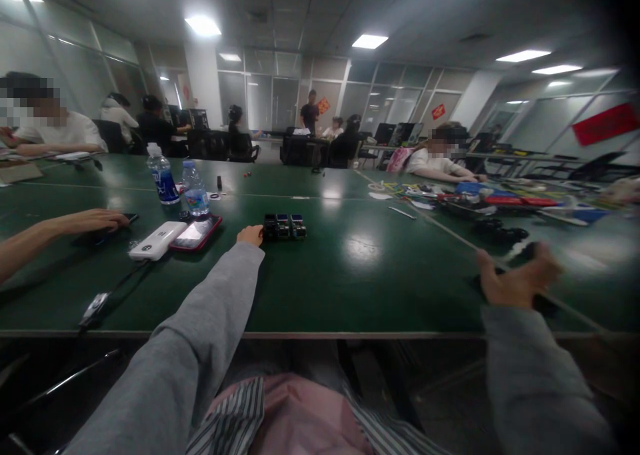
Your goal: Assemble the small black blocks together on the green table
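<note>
Row of small black box-shaped modules (pixel 283 227) on dark-green bench (pixel 360 295). Left hand (pixel 250 235) at its left end, fingers curled, grip unclear. Right hand (pixel 517 280) blurred, fingers spread, near black lumpy pieces (pixel 500 232). Step: seemingly lining-up; next calls for steady left hand.

Right hand (pixel 517 285): blurred, between three and four o'clock.
Co-worker's forearm (pixel 35 243): cut off by left edge, nine o'clock.
Blocks (pixel 283 227): surface details too small to tell.
</note>
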A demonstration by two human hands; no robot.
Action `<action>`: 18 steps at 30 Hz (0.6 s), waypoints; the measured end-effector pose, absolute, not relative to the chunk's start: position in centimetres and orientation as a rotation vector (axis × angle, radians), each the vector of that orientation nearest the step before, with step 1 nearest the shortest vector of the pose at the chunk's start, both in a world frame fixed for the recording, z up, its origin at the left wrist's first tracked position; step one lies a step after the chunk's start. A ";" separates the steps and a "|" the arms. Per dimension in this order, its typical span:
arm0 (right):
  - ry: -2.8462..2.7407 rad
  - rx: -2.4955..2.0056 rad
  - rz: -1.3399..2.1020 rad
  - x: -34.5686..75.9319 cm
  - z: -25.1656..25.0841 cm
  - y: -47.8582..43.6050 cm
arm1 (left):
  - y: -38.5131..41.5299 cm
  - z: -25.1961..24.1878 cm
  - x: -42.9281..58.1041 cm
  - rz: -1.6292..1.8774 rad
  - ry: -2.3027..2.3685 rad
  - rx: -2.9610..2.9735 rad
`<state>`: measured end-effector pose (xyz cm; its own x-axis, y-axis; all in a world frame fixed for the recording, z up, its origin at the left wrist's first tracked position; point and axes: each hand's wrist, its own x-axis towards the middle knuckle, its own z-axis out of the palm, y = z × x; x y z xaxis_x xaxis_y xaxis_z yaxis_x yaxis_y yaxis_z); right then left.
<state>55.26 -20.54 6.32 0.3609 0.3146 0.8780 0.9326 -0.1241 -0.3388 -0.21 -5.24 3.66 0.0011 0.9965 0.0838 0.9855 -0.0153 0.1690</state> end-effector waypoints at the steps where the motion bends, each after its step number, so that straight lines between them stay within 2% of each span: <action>1: -1.214 -1.591 -0.757 52.5 7.4 -19.0 | -5.3 3.7 -0.2 0.273 2.156 2.179; 4: -1.490 -1.420 -0.604 41.4 8.6 -14.2 | -5.4 3.9 -0.1 0.276 2.154 2.173; 9: -2.007 -1.344 -0.195 25.0 4.8 -8.8 | -5.8 4.2 0.0 0.283 2.153 2.154; 13: -2.116 -1.357 -0.030 21.2 2.2 -6.9 | -5.7 4.1 0.0 0.293 2.158 2.162; 18: -1.990 -1.383 0.095 22.1 1.9 -5.8 | -5.5 3.9 -0.2 0.276 2.144 2.186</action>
<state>22.10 -5.82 1.90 -0.1837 0.8465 0.4997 0.7953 0.4268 -0.4306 -0.24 -5.54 3.90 0.0119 0.9967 0.0807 0.9846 -0.0258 0.1730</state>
